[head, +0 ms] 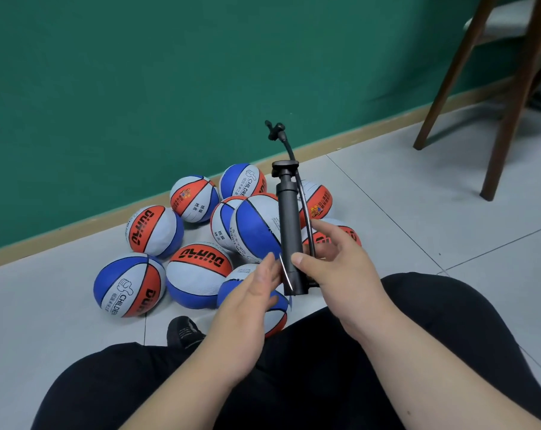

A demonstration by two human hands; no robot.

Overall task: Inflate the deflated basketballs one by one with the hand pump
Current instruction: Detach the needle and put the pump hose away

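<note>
Hand pump before basketballs

Matt black plastic on the hand pump, with a faintly glossy rubbery hose. Pebbled, matt rubber-like skin on the basketballs. Smooth pale floor tiles with a dull sheen, flat matt paint on the wall, dark smooth wood on the chair legs.

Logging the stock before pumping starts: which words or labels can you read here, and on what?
"DUHAO": orange panel of the centre basketball, upside down; also on the left basketball.
"CHILDRE", cut off: back basketball; same word, partly hidden, on the front-left basketball.
"班级 姓名": white panel of the back-left basketball.
Smaller print on the balls: too blurred to read.
No text visible on the hand pump.
</note>
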